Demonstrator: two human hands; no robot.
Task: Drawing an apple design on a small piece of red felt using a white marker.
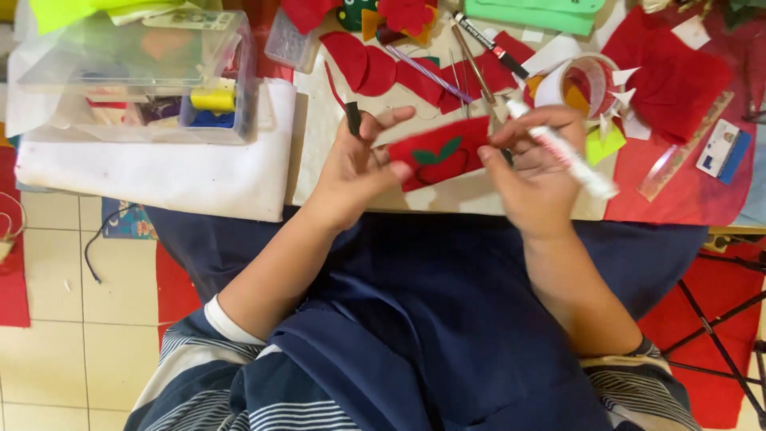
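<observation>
nearest to us lie our dark blue lap and striped sleeves, with pale floor tiles off to the left. above the lap, our left hand (355,164) pinches the left end of a red felt piece (439,153) that carries green leaf shapes and a dark drawn outline; a small black cap (353,117) is also tucked in that hand's fingers. our right hand (533,172) is closed around a white marker (568,156) and touches the right end of the felt, which hangs just above the near edge of the bench (319,136). to the left on the bench lies a folded white cloth (159,172), and beyond it stands a clear plastic box (136,72) of craft bits. further off, past the felt, we see red felt cutouts (363,60), a few pens (487,44) and a roll of clear tape (586,80). to the far right rest a clear ruler (682,148) and a stack of green sheets (531,12).
</observation>
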